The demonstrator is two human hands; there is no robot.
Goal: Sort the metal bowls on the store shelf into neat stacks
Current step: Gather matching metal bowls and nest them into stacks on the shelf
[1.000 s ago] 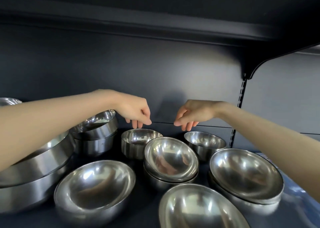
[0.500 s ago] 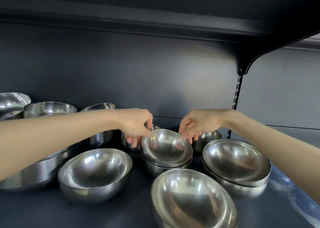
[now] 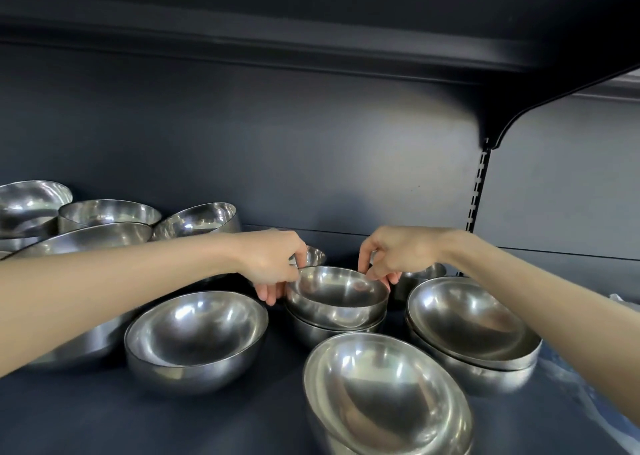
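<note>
Gripping the top bowl of the centre stack with both hands: left hand pinches the rim on its left side, thumb over the edge and fingers down the outer wall; right hand pinches the rim on its right side the same way. Top bowl sits nested in the bowl below, slightly tilted toward the camera. All positions relative to that centre stack, on the dark shelf: single wide bowl just left and nearer the camera; tilted nested pair directly in front, nearest the camera; another nested stack just to the right. Small bowl behind it, partly hidden by the left hand; second small bowl behind-right, mostly hidden by the right hand. Far left, a cluster of larger bowls, partly nested and leaning, crossed by the left forearm. Clear plastic wrap at the far right edge. Upper shelf bracket hangs above and to the right.
</note>
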